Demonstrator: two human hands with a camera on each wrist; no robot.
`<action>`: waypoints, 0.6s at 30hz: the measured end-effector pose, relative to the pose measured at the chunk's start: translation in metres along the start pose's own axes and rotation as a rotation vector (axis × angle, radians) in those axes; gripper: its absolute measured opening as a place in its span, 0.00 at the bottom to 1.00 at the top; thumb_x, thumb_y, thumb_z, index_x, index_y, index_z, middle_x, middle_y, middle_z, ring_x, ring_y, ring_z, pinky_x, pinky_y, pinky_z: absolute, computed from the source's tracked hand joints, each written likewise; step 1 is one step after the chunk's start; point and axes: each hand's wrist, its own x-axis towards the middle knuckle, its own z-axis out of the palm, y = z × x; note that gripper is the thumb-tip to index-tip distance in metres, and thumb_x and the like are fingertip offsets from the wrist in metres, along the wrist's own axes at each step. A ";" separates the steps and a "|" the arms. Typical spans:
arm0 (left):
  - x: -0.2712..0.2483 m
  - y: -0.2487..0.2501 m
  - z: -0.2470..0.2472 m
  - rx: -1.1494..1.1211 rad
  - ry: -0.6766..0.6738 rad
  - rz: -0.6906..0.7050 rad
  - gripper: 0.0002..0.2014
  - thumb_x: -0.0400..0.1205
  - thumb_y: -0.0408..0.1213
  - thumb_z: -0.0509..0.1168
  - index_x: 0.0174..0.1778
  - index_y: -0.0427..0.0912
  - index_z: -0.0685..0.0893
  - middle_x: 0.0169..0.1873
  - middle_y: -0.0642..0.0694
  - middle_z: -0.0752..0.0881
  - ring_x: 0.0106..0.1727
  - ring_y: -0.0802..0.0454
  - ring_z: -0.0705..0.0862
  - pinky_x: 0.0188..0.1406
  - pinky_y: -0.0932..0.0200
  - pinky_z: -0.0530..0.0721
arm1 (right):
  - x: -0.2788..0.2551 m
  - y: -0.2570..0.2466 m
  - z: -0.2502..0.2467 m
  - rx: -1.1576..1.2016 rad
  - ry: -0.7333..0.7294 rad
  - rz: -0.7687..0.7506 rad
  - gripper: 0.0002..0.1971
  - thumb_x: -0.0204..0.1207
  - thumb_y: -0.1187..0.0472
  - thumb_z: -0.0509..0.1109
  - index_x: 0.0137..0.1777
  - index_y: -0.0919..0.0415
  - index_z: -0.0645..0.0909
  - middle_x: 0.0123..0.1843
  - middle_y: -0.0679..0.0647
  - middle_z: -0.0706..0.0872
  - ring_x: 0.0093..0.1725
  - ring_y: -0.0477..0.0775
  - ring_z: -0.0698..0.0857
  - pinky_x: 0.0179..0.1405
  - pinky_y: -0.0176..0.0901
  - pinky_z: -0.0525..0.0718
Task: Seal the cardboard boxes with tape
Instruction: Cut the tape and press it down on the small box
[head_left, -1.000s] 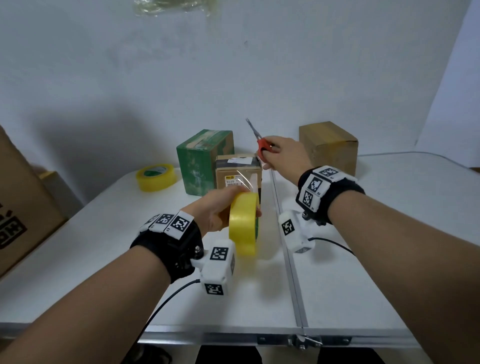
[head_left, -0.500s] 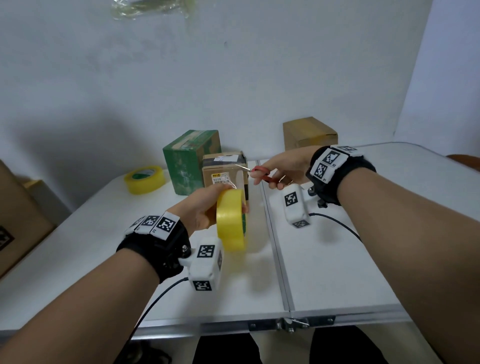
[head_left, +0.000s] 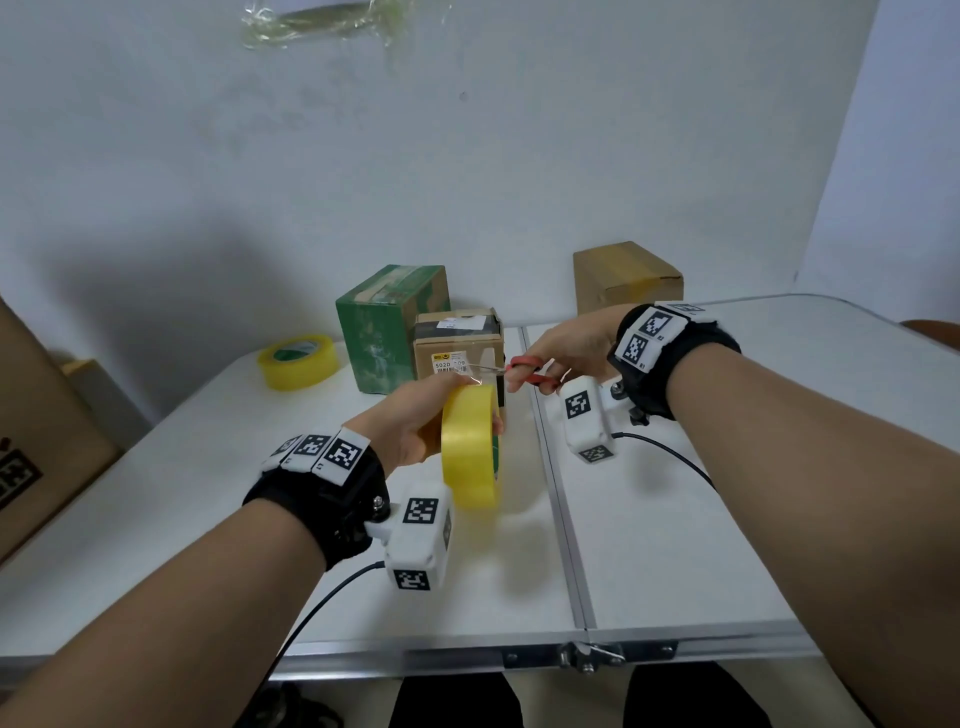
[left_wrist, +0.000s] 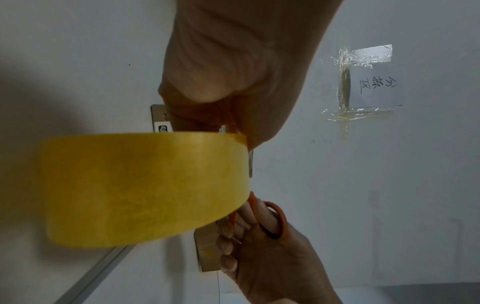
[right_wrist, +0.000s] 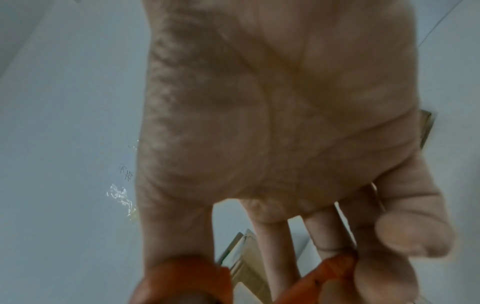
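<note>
The left hand (head_left: 415, 421) grips a yellow roll of tape (head_left: 470, 447), fingers curled around its rim, holding it on edge above the middle of the white folding table (head_left: 675, 545), just left of the centre seam. A clear strip runs from the top of the roll toward the small brown box (head_left: 457, 348) that stands behind it toward the far edge. The right hand (head_left: 566, 345) has its fingers through the red handles of the scissors (head_left: 530, 371), clamped on them, with the blades pointing left at the strip just above the roll. A green box (head_left: 389, 327) stands touching the small brown box on its left. A second roll of tape (head_left: 297, 361) lies flat near the far left corner. Another brown box (head_left: 626, 275) sits at the far edge, right of the seam, behind the right wrist.
</note>
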 end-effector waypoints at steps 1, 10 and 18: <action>0.000 0.000 0.000 0.002 -0.004 -0.001 0.13 0.85 0.38 0.64 0.62 0.35 0.76 0.51 0.29 0.89 0.45 0.38 0.90 0.58 0.44 0.87 | 0.002 -0.002 0.001 0.001 0.009 -0.001 0.32 0.46 0.35 0.87 0.50 0.51 0.92 0.45 0.56 0.78 0.42 0.55 0.67 0.42 0.44 0.66; 0.004 0.000 -0.002 0.002 -0.009 -0.003 0.14 0.84 0.39 0.66 0.63 0.36 0.77 0.52 0.30 0.89 0.46 0.38 0.90 0.57 0.44 0.87 | 0.010 -0.001 -0.011 -0.120 0.049 -0.005 0.58 0.37 0.40 0.91 0.66 0.73 0.80 0.36 0.54 0.76 0.29 0.48 0.67 0.33 0.39 0.66; 0.002 0.002 -0.001 0.024 -0.053 -0.009 0.17 0.83 0.39 0.67 0.64 0.34 0.79 0.55 0.30 0.88 0.43 0.40 0.90 0.53 0.46 0.89 | 0.015 -0.010 -0.002 -0.066 0.039 0.017 0.29 0.69 0.44 0.80 0.65 0.60 0.83 0.31 0.48 0.77 0.27 0.44 0.66 0.29 0.36 0.62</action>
